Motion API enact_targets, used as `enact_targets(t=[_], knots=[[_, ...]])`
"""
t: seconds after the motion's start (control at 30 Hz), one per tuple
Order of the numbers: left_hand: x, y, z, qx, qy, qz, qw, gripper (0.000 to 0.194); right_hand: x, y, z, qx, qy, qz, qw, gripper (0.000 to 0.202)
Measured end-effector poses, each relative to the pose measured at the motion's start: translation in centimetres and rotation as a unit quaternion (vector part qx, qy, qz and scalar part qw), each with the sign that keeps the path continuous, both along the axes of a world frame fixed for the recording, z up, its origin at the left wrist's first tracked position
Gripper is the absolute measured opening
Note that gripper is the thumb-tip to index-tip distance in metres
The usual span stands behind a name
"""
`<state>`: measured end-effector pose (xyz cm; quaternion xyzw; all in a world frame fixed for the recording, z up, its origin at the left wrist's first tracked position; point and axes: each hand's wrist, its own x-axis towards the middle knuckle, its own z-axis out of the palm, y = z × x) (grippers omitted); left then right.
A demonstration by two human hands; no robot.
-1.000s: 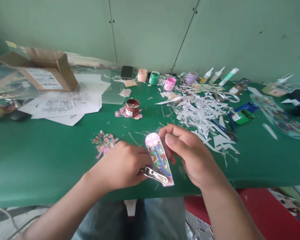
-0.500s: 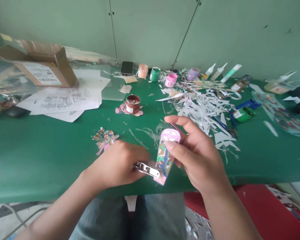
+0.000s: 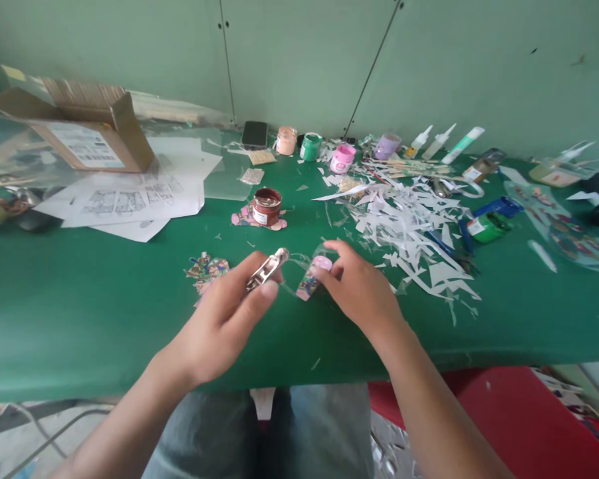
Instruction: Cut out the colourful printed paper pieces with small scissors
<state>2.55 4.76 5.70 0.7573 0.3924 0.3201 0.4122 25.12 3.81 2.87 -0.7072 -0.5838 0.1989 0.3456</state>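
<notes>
My left hand [image 3: 234,316] is closed around a silver nail clipper [image 3: 269,267], its lever and rounded end sticking up past the fingers. To the right, my right hand [image 3: 361,286] pinches a small painted flat piece [image 3: 309,281] with a pink rounded top and a many-coloured lower part. The piece is low over the green table [image 3: 299,346]; whether it touches cannot be made out. Thin clear strips lie beside it. Left of my left hand is a cluster of painted cut-outs [image 3: 207,269], partly covered by the hand. A brown paint jar [image 3: 266,207] stands on another painted cut-out [image 3: 244,218].
White paper scraps [image 3: 409,226] heap up at the right, with a green jar [image 3: 488,226] beyond. Pink [image 3: 342,159], green and peach paint jars line the back near a black phone-like slab [image 3: 254,135]. A cardboard box [image 3: 80,140] sits on printed sheets [image 3: 129,199] at the left.
Both hands have moved away from me, toward the table's middle. The nail clipper has come off the painted piece's lower end and now points up. The piece has gone down toward the table.
</notes>
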Motion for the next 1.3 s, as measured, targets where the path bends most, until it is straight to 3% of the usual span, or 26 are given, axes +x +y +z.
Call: enact_targets(t=[0.07,0.1,0.23,0.3,0.37,0.47,0.53,0.63,0.7,0.8,0.97,1.07,1.17,1.3], knots=[[0.3,0.1,-0.3,-0.072,-0.099,-0.013,0.992,0.034,-0.2,-0.8,0.4,0.042,-0.039,-0.041,0.997,0.039],[0.7,0.1,-0.4,-0.099,-0.137,-0.014,0.986,0.035,-0.5,-1.4,0.7,0.066,-0.019,-0.03,0.997,0.04],[4.3,-0.2,-0.7,-0.146,-0.237,-0.004,0.96,0.03,-2.8,-3.7,1.1,0.113,0.108,0.154,0.976,0.044],[6.3,-0.4,-0.5,-0.137,-0.25,-0.038,0.958,0.023,-3.6,-4.2,0.5,0.173,0.074,0.148,0.971,0.044],[7.6,-0.2,-0.3,-0.129,-0.242,-0.092,0.957,0.024,-3.6,-4.5,-0.1,0.231,0.011,0.084,0.969,0.034],[7.5,1.4,-0.3,-0.047,-0.163,-0.14,0.976,0.035,-1.8,-5.1,-0.5,0.216,-0.021,-0.006,0.976,0.02],[6.6,2.9,-0.6,0.089,-0.015,-0.103,0.991,0.039,-0.1,-5.7,-0.5,0.174,-0.013,-0.04,0.984,0.021],[5.6,4.4,-1.4,0.24,0.233,-0.124,0.934,0.053,1.8,-6.5,-0.7,0.122,-0.038,-0.04,0.991,0.023],[5.5,4.6,-1.8,0.277,0.302,-0.179,0.894,0.058,2.4,-6.9,-1.0,0.106,-0.089,-0.028,0.99,0.023],[5.7,4.2,-2.0,0.297,0.334,-0.21,0.869,0.049,2.9,-7.2,-1.5,0.119,-0.19,-0.019,0.974,0.023],[5.7,3.9,-1.7,0.339,0.375,-0.136,0.852,0.029,3.7,-6.9,-1.9,0.124,-0.296,0.033,0.947,0.023],[5.4,4.2,-1.7,0.344,0.377,-0.136,0.849,0.02,4.0,-6.4,-2.2,0.127,-0.312,0.06,0.94,0.022],[5.4,4.6,-1.9,0.325,0.371,-0.141,0.858,0.019,4.0,-5.9,-2.4,0.12,-0.326,0.071,0.935,0.021],[5.5,5.0,-1.9,0.264,0.345,-0.129,0.892,0.017,3.8,-5.4,-2.5,0.128,-0.342,0.075,0.928,0.021]])
